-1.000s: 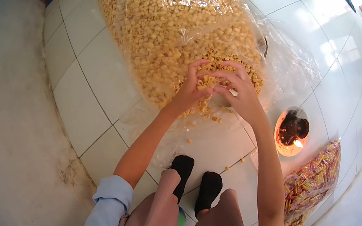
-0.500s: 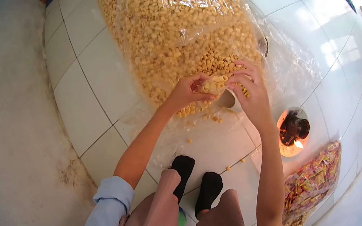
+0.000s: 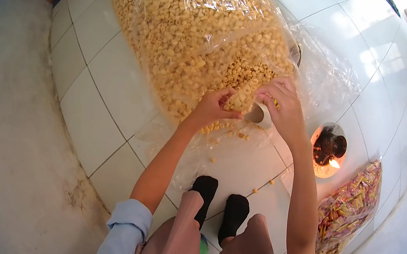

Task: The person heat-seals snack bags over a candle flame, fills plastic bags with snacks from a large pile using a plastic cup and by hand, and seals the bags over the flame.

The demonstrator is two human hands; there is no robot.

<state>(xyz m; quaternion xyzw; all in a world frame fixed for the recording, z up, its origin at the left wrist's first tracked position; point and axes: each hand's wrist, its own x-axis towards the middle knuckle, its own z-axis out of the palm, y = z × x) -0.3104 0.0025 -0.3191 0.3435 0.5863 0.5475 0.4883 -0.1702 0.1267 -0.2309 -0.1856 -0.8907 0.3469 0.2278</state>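
Observation:
My left hand (image 3: 212, 109) is closed around a small clear bag of ring-shaped yellow snacks (image 3: 241, 100). Its thumb lies along the bag's lower side. At the bag's upper right end, my right hand (image 3: 285, 104) has its fingers bent together on the edge; the exact grip is partly hidden. Just behind both hands lies a big transparent sack (image 3: 175, 36) full of the same snacks, its mouth spread open towards me. Loose snacks (image 3: 249, 71) show in that mouth. A pale, round-rimmed object (image 3: 256, 113), perhaps a cup, sits below the right hand's fingers.
A small flame burns on a dark-topped lamp (image 3: 330, 148) to the right. Beside it lies a clear bag of red and yellow packets (image 3: 351, 200). A few snack pieces (image 3: 212, 160) are scattered on the tiles before my black-socked feet (image 3: 235, 216).
The small bag has tipped more upright, with snacks showing up to its top end. My right hand's fingers have drawn closer together at its edge. My left hand has shifted slightly.

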